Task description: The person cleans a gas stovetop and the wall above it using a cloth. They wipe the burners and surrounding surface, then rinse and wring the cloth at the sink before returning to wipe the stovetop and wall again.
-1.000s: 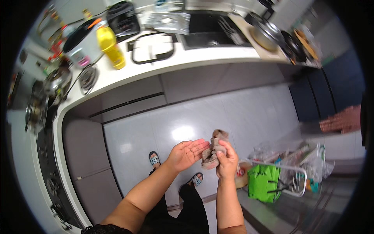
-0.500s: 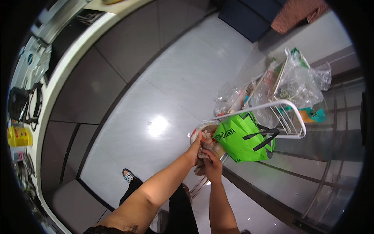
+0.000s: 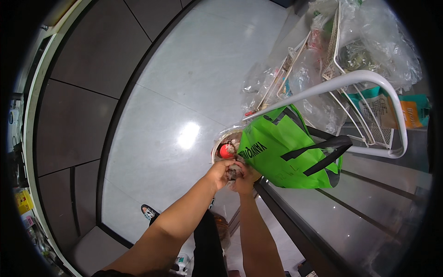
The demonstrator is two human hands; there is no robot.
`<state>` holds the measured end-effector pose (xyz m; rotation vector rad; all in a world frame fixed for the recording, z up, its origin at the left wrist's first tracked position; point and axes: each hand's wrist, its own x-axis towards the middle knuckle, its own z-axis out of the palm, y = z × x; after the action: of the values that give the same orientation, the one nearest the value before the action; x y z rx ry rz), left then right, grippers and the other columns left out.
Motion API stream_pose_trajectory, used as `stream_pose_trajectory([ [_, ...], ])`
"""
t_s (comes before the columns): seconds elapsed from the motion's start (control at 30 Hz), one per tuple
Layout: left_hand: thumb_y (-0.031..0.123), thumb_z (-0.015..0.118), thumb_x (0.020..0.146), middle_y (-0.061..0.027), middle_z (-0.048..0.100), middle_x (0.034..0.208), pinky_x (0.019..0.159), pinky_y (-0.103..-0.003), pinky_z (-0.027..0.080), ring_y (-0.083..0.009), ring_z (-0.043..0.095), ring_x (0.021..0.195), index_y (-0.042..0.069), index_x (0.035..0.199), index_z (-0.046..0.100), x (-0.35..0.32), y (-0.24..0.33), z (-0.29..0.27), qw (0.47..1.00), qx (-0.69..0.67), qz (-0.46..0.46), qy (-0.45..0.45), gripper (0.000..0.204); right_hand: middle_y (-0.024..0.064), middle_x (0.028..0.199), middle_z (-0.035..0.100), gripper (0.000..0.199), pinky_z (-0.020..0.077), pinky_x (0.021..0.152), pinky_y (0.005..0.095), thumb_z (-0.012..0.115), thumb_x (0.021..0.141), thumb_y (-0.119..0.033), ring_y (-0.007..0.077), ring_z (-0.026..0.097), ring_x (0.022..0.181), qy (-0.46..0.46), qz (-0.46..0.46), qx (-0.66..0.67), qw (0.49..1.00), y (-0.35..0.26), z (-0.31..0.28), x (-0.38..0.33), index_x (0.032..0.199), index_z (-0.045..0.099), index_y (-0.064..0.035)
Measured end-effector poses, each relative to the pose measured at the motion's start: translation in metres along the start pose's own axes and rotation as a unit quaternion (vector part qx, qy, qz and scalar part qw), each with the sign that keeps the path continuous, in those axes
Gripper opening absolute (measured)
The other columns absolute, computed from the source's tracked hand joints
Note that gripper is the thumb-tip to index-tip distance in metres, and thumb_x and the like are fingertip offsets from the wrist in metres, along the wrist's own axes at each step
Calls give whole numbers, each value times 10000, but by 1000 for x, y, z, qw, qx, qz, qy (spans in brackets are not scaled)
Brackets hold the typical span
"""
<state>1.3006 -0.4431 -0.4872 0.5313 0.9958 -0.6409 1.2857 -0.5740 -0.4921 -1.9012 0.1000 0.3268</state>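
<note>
My left hand (image 3: 220, 174) and my right hand (image 3: 245, 179) meet at the near rim of a round bin (image 3: 215, 150) on the floor. Their fingers are closed round a small crumpled grey-brown piece (image 3: 234, 172), mostly covered by the fingers, so its kind cannot be made out. Inside the bin lie a round red item (image 3: 226, 150) and pale scraps. A bright green shopping bag (image 3: 286, 154) with black handles leans over the bin's right side, close beside my right hand.
Right of the bin, a white wire rack (image 3: 344, 83) holds clear plastic bags (image 3: 378, 44) and a teal-and-orange packet (image 3: 412, 111). Dark cabinets (image 3: 83, 120) run along the left under a counter. A glossy dark-framed panel (image 3: 339, 203) stands at lower right. My foot (image 3: 148, 212) is on the grey tiled floor.
The view has come closer to the bin and rack. My hands have drawn together at the bin's near rim, and the red item inside now shows plainly.
</note>
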Motion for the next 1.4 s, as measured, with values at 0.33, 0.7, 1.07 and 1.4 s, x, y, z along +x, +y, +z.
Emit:
stream_pose_trajectory([
  [0.33,303,434,972,-67,631,1031,878,-424,494,-208,602,936,83,1159,585,-52,17,15,998,44,-4,-35,325,145,1114,612,406,462,906,345,465,760,119,307,597,1033,3,-34,-16,999,-45,7,-17,1104,623,-27],
  [0.7,418,381,985,-106,581,1249,984,-466,436,-269,534,1169,124,1294,516,-199,86,40,992,-69,46,-92,448,165,1076,603,423,438,902,409,455,737,107,374,564,1005,-4,-173,-142,975,-241,13,-17,1080,637,-62],
  [1.07,532,359,974,-43,352,1504,1077,-461,252,-206,340,1353,131,1461,320,-396,220,-53,942,-64,89,-316,632,187,1151,584,447,408,932,428,552,727,63,378,516,1063,79,-210,-302,927,-402,121,-29,1125,666,-106],
  [1.4,472,380,1002,-48,580,1197,875,-295,493,-170,586,1074,90,1324,476,-607,400,-227,878,-119,427,-179,508,174,1176,577,389,409,974,356,582,757,42,297,544,1113,-161,-401,3,902,-684,422,-82,1137,641,-18],
])
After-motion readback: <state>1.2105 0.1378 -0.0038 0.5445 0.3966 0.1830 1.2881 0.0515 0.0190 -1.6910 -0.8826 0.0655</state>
